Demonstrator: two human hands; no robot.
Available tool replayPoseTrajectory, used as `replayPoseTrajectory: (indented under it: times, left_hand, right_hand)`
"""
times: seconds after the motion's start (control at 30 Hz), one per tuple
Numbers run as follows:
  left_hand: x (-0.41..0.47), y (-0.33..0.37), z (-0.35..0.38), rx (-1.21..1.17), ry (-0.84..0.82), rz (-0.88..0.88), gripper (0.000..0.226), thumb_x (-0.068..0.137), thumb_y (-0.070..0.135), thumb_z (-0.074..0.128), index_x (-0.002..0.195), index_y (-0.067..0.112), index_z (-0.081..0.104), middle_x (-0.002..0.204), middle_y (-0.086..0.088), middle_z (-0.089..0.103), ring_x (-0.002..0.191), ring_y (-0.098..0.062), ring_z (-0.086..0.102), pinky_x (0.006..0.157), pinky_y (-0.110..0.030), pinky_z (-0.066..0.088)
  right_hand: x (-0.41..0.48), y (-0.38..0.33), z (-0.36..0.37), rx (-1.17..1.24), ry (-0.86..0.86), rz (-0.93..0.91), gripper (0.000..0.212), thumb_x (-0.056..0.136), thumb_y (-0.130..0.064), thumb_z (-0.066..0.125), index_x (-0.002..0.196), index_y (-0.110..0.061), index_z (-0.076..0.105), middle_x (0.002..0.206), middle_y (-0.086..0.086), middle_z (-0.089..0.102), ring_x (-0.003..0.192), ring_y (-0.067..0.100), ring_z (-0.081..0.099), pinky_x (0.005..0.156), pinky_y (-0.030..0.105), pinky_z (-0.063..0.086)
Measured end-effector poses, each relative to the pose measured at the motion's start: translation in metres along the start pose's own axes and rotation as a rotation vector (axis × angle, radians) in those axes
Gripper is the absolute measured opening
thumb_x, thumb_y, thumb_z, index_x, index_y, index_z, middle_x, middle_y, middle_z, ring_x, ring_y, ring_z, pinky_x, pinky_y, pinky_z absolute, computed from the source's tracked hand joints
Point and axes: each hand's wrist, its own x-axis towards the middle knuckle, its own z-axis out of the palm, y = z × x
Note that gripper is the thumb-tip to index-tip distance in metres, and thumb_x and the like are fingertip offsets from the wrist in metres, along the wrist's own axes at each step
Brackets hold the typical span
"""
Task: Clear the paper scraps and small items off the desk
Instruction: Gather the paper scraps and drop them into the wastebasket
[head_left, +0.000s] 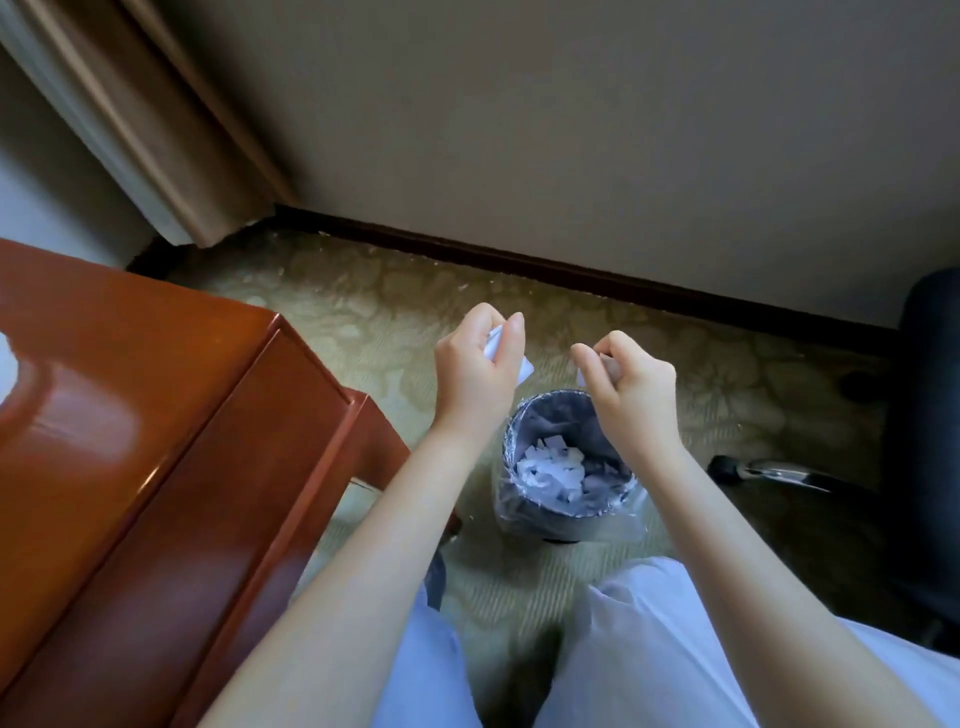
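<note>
Nearest the camera, both bare forearms reach out over pale-trousered knees toward the small round dark waste bin lined with a clear plastic bag (566, 512). It stands on the patterned green-beige carpet (363, 322), just right of the glossy reddish-brown wooden desk (130, 415). A heap of torn white paper pieces (550, 467) already lies inside it.

Risk, as judged:
- Both hands appear to sit over the bin's far rim rather than its centre. Scraps released there may miss and land on the carpet beyond.
- The pieces are light and would be dropped from well above the opening, so drift to either side is likely.
- Letting go with both hands at once would widen the scatter.
- The loose bag edge around the rim could catch or deflect pieces.

Hand pose: the left hand (475, 364) is curled, knuckles up, thumb and fingers closed round white paper scraps (492, 347) that poke out above and below the fist. The right hand (631, 384) is likewise closed, and a few white scraps (582, 378) show at its fingertips. How much either fist contains cannot be told.

Only a corner of the desk is in view.
</note>
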Motion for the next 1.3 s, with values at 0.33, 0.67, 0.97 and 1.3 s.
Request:
replayPoseTrajectory:
  times: [0.33,0.67,0.97,1.3]
  left_hand:
    - [0.019,-0.09,0.092,0.056,-0.153,-0.069,0.043,0.091,0.012,0.055,0.057,0.022,0.03,0.052,0.009,0.029,0.052,-0.002,0.037,0.049,-0.012,0.029]
    - [0.023,-0.15,0.116,0.061,-0.211,-0.134,0.034,0.088,0.015,0.053,0.06,0.011,0.035,0.054,0.006,0.028,0.058,-0.01,0.027,0.059,-0.025,0.029]
    - [0.024,-0.156,0.136,0.135,-0.331,-0.174,0.038,0.091,0.016,0.054,0.058,0.018,0.034,0.054,0.003,0.033,0.053,-0.013,0.031,0.05,-0.016,0.026]
    - [-0.008,-0.191,0.212,0.705,-0.879,-0.027,0.032,0.099,0.031,0.037,0.098,0.001,0.049,0.091,-0.02,0.063,0.084,-0.038,0.058,0.061,-0.039,0.04]
  right_hand:
    - [0.024,0.138,0.065,-0.424,-0.317,0.221,0.03,0.095,-0.035,0.049,0.083,-0.008,0.049,0.074,0.011,0.062,0.073,0.034,0.055,0.058,0.034,0.039]
    - [-0.001,0.216,0.135,-0.75,-0.841,0.234,0.041,0.092,-0.033,0.051,0.125,-0.011,0.041,0.126,0.01,0.049,0.116,0.031,0.047,0.08,0.04,0.042]
    - [0.02,0.213,0.088,-0.642,-0.778,0.287,0.054,0.091,-0.034,0.052,0.139,-0.016,0.035,0.143,0.006,0.038,0.128,0.03,0.039,0.094,0.043,0.044]
    - [0.02,0.216,0.022,-0.663,-0.674,0.42,0.05,0.092,-0.039,0.051,0.138,-0.02,0.04,0.145,0.004,0.037,0.131,0.028,0.034,0.098,0.042,0.039]
